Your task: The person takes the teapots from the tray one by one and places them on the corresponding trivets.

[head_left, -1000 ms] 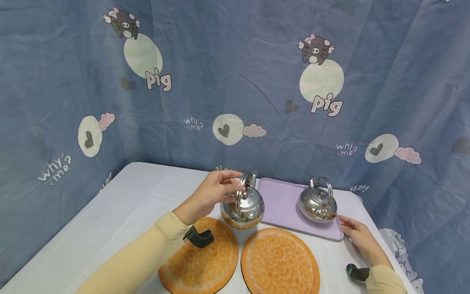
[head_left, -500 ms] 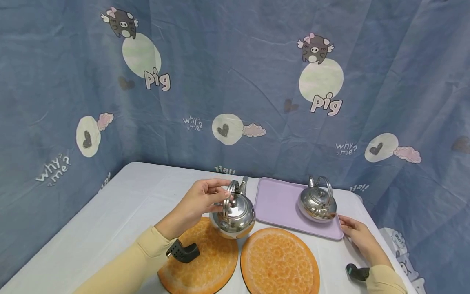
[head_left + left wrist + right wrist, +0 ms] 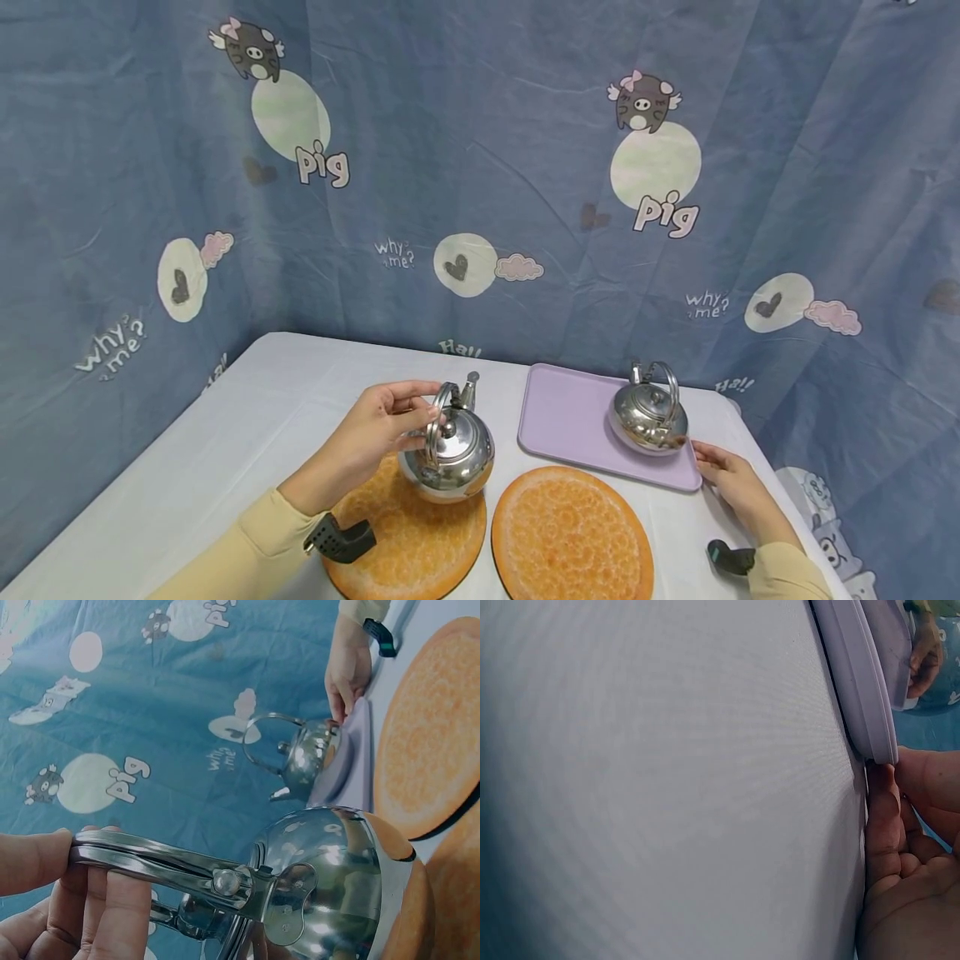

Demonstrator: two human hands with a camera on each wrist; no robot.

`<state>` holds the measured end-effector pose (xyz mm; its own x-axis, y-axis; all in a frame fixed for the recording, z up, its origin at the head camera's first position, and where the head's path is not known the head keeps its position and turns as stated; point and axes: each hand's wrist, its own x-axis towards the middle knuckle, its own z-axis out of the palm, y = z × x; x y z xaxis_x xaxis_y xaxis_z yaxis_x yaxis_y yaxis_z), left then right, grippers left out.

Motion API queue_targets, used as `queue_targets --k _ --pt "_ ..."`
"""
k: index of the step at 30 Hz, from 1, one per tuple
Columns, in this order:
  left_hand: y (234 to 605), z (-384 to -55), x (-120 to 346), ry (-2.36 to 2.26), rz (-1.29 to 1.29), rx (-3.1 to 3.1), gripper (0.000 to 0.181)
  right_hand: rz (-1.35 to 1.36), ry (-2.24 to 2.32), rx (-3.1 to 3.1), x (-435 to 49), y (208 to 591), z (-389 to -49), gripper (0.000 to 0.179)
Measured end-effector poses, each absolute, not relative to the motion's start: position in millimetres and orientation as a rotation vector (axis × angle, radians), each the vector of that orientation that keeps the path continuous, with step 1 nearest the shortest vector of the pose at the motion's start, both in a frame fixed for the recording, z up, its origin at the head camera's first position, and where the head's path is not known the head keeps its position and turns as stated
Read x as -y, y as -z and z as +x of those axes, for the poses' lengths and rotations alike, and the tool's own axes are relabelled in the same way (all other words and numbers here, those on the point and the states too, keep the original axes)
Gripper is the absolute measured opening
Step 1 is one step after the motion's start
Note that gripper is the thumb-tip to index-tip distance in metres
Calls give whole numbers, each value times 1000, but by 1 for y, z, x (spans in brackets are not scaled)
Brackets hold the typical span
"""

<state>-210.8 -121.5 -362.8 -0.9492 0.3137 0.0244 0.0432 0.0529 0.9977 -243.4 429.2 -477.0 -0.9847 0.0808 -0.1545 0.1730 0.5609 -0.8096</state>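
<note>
By its arched metal handle, my left hand (image 3: pixel 390 425) grips a shiny steel kettle (image 3: pixel 457 458). This kettle appears over the far part of the left orange-slice placemat (image 3: pixel 405 542); a gap beneath it is hard to judge. Thumb and fingers close round the handle (image 3: pixel 150 859) in the left wrist view. At the right, my right hand (image 3: pixel 738 487) pinches the near right corner of a lilac tray (image 3: pixel 562 417). The right wrist view has the thumb at the tray rim (image 3: pixel 862 690) and a finger under it. A second steel kettle (image 3: pixel 651 417) stands on the tray's right end.
Another round orange-slice placemat (image 3: pixel 573 533) lies in front of the tray on the white-covered table (image 3: pixel 300 383). A blue printed curtain (image 3: pixel 465 167) hangs behind the table and at both sides.
My left hand has carried the kettle from beside the tray's left end leftward and nearer, over the left placemat. The right hand, tray and second kettle have stayed in place.
</note>
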Motion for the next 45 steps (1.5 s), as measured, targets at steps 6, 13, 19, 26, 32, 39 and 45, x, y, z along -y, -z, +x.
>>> queue_targets --k 6,13,19,26,32,39,45 --pt "366 -205 130 -1999 342 -2140 48 221 1412 -2694 -429 477 -244 55" --pt "368 -197 140 -1999 300 -2150 49 227 1403 -2690 -429 478 -245 55" --pt "370 -190 146 -1994 287 -2147 52 220 1393 -2699 -430 479 -243 55" --pt "372 -184 153 -1991 243 -2163 53 237 1387 -2700 -430 479 -243 55" --pt "374 -181 158 -1987 236 -2147 53 223 1377 -2709 -430 479 -243 54" --pt "378 -177 161 -1969 206 -2142 54 189 1430 -2692 -428 480 -244 53" --pt "380 -176 162 -1968 200 -2141 54 183 1421 -2696 -430 481 -244 55"
